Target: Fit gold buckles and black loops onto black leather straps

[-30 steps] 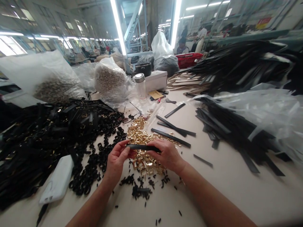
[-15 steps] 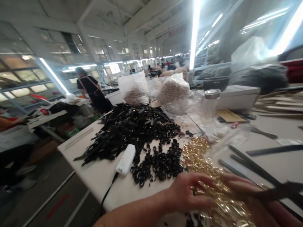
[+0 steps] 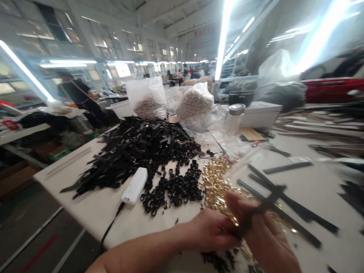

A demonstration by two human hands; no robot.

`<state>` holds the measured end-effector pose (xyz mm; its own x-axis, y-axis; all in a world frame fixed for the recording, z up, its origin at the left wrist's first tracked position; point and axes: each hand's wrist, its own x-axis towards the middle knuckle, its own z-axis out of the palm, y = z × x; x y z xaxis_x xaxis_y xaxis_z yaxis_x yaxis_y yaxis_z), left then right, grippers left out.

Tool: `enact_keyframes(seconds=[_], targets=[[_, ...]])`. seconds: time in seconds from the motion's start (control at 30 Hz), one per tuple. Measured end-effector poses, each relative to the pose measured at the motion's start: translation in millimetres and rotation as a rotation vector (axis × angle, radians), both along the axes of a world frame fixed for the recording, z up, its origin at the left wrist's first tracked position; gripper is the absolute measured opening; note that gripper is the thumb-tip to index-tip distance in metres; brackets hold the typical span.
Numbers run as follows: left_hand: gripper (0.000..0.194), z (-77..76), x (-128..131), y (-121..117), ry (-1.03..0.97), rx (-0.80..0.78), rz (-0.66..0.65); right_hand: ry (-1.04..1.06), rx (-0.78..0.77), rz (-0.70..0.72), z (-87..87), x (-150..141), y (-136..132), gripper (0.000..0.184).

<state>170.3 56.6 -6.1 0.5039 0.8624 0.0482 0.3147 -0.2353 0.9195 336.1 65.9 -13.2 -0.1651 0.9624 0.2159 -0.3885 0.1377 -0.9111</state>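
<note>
My right hand (image 3: pixel 267 235) grips a black strap (image 3: pixel 265 204), which slants up to the right out of the fingers. Against its lower end, my left hand (image 3: pixel 214 229) is closed, fingertips together. A gold glint shows at those fingertips, but blur hides what they hold. Beneath and behind both hands spreads a pile of gold metal buckles (image 3: pixel 214 180). Left of it lie many small black loops (image 3: pixel 178 187). Farther back is a big heap of black straps with gold fittings (image 3: pixel 136 148). More loose black straps (image 3: pixel 298 208) rest to the right of my hands.
A white corded device (image 3: pixel 135 185) lies by the loops. Glasses (image 3: pixel 212 152), a lidded clear bottle (image 3: pixel 235 119), a white box (image 3: pixel 261 113) and plastic bags of small pale pieces (image 3: pixel 196 102) stand toward the back. A person (image 3: pixel 81 94) is beyond the table's left edge (image 3: pixel 61 203).
My left hand has come away from over the gold pile and closed, meeting my right hand. The right hand with the strap has moved left and up. The view has swung right.
</note>
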Motion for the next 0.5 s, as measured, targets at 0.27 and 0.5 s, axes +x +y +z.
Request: enact_keyframes(seconds=[0.27, 0.5], targets=[[0.024, 3.1, -4.9, 8.1, -0.452, -0.36, 0.276, 0.096, -0.212, -0.208, 12.8, 4.5, 14.8, 0.029], [0.022, 1.6, -12.9, 10.5, -0.608, -0.489, 0.336, -0.115, -0.005, -0.708, 12.6, 38.7, 38.2, 0.043]])
